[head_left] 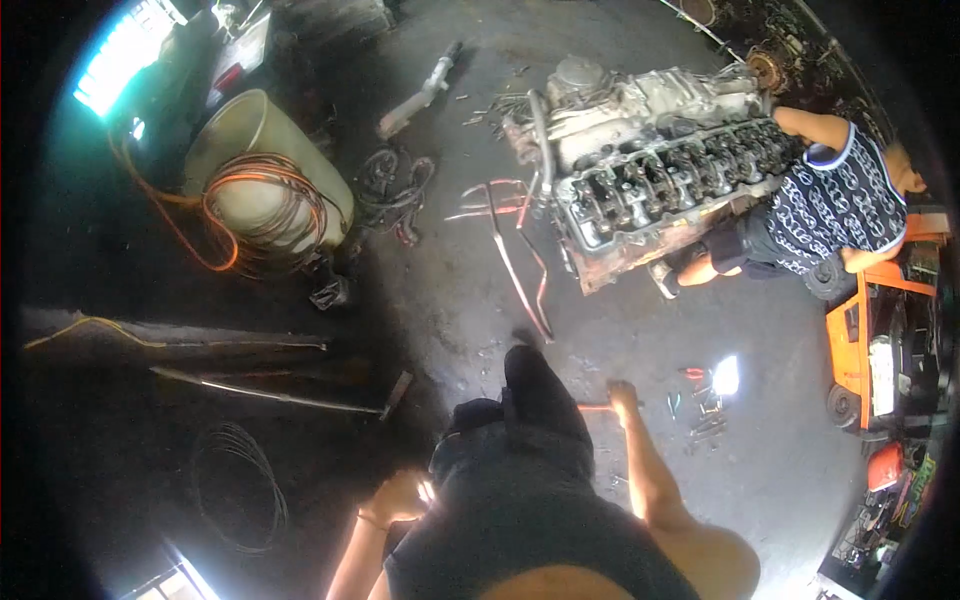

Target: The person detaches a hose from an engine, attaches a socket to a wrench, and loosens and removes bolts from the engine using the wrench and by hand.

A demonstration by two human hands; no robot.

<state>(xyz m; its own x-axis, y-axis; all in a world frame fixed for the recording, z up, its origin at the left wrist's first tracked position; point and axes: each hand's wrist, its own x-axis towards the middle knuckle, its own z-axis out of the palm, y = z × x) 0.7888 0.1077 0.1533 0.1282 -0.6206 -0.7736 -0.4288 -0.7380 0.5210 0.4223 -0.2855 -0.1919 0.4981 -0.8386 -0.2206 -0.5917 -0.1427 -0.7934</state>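
Red showed on the one rod [595, 407] in your right fingers [620, 391], which were closed around it, out beside your leg [545, 395]. Its red length stuck out of the fist on the side toward that leg. Your left fingers [408, 490] were at the other side of your body, near the hip, well apart from the rod; a bright glare lay over them, and I cannot tell whether they were open or held anything.

To the right of the rod, near it but apart, you had two pairs of pliers on the floor [620, 320], one red-handled [692, 373] and one teal-handled [674, 404], with smaller tools [708, 412] too blurred to count. Ahead of you were one frame [521, 286] of bent red bars and, just beside it, one engine [670, 150]. One other person [835, 205] bent at its right end, an arm reaching to it. Behind that person stood one orange cart [845, 345], two wheels [844, 406] in view.

On your left there were one barrel [240, 125], one orange hose [265, 165] coiled against it, one pipe [420, 95], one long-handled hammer [397, 395] and one wire coil [275, 480].
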